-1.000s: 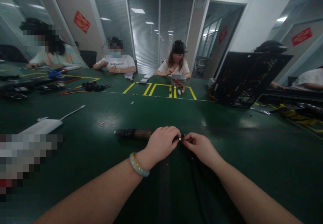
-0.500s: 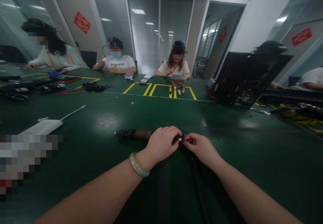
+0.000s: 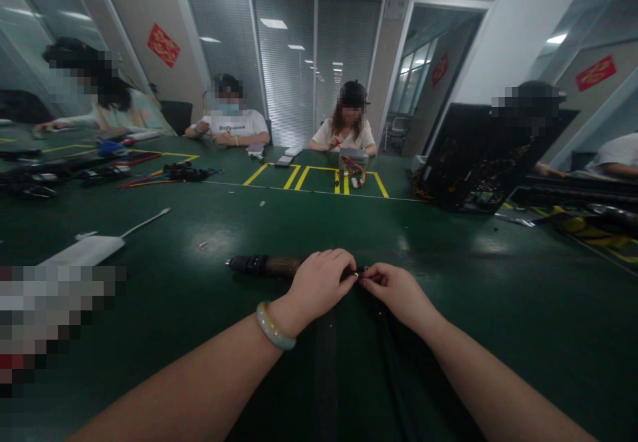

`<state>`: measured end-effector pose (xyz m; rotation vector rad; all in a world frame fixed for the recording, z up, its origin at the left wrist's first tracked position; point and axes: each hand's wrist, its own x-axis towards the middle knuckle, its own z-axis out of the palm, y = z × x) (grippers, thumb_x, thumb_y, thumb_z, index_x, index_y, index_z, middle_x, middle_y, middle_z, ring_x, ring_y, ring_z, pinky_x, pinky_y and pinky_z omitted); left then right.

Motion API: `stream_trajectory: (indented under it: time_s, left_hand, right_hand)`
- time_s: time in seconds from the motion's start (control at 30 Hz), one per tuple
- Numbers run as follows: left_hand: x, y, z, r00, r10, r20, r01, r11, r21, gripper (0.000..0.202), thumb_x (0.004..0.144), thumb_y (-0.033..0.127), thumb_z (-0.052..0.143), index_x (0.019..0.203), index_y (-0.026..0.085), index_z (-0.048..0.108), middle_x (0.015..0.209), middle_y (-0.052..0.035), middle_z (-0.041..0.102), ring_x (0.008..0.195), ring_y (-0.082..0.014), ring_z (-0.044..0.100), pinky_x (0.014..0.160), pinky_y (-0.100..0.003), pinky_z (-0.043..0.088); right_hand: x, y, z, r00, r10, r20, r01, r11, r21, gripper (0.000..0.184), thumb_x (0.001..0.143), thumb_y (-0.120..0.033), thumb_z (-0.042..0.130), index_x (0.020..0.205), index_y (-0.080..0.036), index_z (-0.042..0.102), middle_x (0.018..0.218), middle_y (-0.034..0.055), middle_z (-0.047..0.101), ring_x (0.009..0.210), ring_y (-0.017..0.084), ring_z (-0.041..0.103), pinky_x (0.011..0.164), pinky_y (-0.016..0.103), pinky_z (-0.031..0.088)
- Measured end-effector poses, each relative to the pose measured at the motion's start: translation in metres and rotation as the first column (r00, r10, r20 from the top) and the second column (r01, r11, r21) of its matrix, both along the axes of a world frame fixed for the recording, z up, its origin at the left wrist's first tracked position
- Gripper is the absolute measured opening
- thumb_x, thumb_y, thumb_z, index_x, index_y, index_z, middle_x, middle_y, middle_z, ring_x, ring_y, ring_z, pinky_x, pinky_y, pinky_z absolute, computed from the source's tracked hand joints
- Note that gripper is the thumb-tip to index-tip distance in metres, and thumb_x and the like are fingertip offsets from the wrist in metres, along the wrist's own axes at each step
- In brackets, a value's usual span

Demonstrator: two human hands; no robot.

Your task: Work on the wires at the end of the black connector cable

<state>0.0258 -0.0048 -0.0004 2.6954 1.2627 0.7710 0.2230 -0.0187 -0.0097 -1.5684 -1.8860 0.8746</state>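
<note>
A dark, cylindrical electric screwdriver (image 3: 279, 266) lies on the green table, its metal tip pointing left. My left hand (image 3: 319, 286), with a bangle at the wrist, is closed around its right end and covers that part. Close beside it, my right hand (image 3: 391, 289) pinches the end of a black cable (image 3: 387, 335), where a small shiny metal piece (image 3: 357, 275) shows between the two hands. Whether plug and screwdriver are joined is hidden by my fingers. From there the cable runs down the table toward me.
A white power strip (image 3: 94, 251) lies at left, partly blurred out. Wire bundles (image 3: 184, 172) sit farther left. A clear box of wires (image 3: 353, 166) stands across the table, and a black computer case (image 3: 478, 156) at back right. Several people sit around the table.
My hands have barely moved; the small metal piece between them has turned or shifted slightly to the right. The person at far left has reached an arm farther left.
</note>
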Motion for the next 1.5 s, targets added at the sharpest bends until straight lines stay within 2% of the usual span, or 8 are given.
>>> stream_trajectory:
  time_s: [0.17,0.37,0.57,0.77,0.97,1.17,1.33,1.5]
  left_hand:
    - [0.0001,-0.0001,0.0015,0.998,-0.061,-0.03,0.061,0.998,0.014,0.008,0.086,0.018,0.058,0.091,0.023,0.058,0.102,0.0002,0.062,0.095,-0.0197,0.058,0.084,-0.036,0.043]
    - [0.0004,-0.0007,-0.0005,1.0,-0.002,-0.009,0.003,1.0,0.025,0.012,0.086,0.022,0.059,0.098,0.022,0.058,0.101,-0.0024,0.062,0.094,-0.0202,0.059,0.082,-0.035,0.045]
    - [0.0003,-0.0025,0.002,0.999,-0.037,-0.017,0.037,0.999,0.037,0.012,0.085,0.018,0.058,0.096,0.024,0.06,0.105,-0.0006,0.062,0.097,-0.0193,0.058,0.087,-0.036,0.043]
    - [0.0,-0.0017,0.001,1.0,0.007,0.015,-0.007,1.0,0.009,0.014,0.085,0.023,0.06,0.098,0.021,0.057,0.099,-0.0014,0.062,0.092,-0.0198,0.059,0.082,-0.035,0.045]
    - [0.0003,-0.0019,0.0016,0.999,-0.036,-0.003,0.036,0.999,0.015,0.011,0.084,0.019,0.059,0.095,0.023,0.058,0.101,-0.0005,0.062,0.094,-0.0197,0.058,0.083,-0.036,0.044]
    - [0.0007,-0.0016,0.0012,1.0,0.006,0.012,-0.006,1.0,0.013,0.011,0.084,0.022,0.061,0.095,0.021,0.057,0.098,-0.0019,0.062,0.092,-0.0206,0.058,0.082,-0.036,0.045]
    - [-0.0002,-0.0016,0.0021,0.999,-0.045,-0.015,0.045,0.999,0.011,0.012,0.084,0.017,0.059,0.095,0.023,0.058,0.103,0.0,0.062,0.096,-0.0199,0.058,0.085,-0.037,0.044]
    - [0.0001,-0.0016,0.0009,1.0,0.015,0.018,-0.015,1.0,-0.001,0.016,0.084,0.022,0.061,0.099,0.021,0.056,0.099,-0.0024,0.062,0.093,-0.0211,0.059,0.082,-0.036,0.045]
  right_hand:
    - [-0.0011,0.0012,-0.0024,1.0,-0.005,-0.022,0.005,1.0,0.013,0.014,0.082,-0.033,0.063,0.088,-0.021,0.068,0.078,-0.0004,0.071,0.068,0.015,0.064,0.058,0.023,0.042]
    - [-0.0005,0.0002,-0.001,1.0,-0.011,0.008,0.011,1.0,0.023,0.014,0.082,-0.034,0.063,0.087,-0.022,0.069,0.078,-0.0013,0.071,0.065,0.015,0.062,0.056,0.023,0.042]
    - [0.0004,0.0005,-0.0028,1.0,0.002,-0.004,-0.002,1.0,0.015,0.015,0.083,-0.034,0.062,0.089,-0.022,0.069,0.081,-0.0007,0.071,0.069,0.016,0.064,0.06,0.023,0.044]
    - [-0.0002,-0.0012,0.0008,1.0,0.001,-0.01,-0.001,1.0,-0.025,0.017,0.084,-0.033,0.061,0.091,-0.021,0.069,0.085,0.0012,0.072,0.072,0.017,0.065,0.062,0.025,0.045]
    - [0.0,0.0003,-0.0009,1.0,0.001,0.006,-0.001,1.0,-0.001,0.016,0.083,-0.033,0.062,0.09,-0.021,0.069,0.083,0.0007,0.072,0.07,0.016,0.065,0.061,0.025,0.044]
    - [-0.0003,-0.0002,0.0016,1.0,-0.005,0.016,0.005,1.0,0.002,0.015,0.083,-0.033,0.062,0.089,-0.021,0.069,0.081,-0.0002,0.071,0.069,0.016,0.064,0.058,0.024,0.043]
    - [-0.0012,-0.0011,0.0032,1.0,-0.004,0.025,0.004,1.0,0.002,0.017,0.082,-0.033,0.062,0.09,-0.02,0.069,0.081,0.001,0.071,0.069,0.016,0.064,0.059,0.024,0.043]
    - [-0.0005,-0.0012,0.0018,1.0,-0.002,0.004,0.002,1.0,-0.014,0.017,0.083,-0.034,0.061,0.091,-0.021,0.069,0.083,0.0008,0.071,0.069,0.016,0.064,0.058,0.024,0.043]
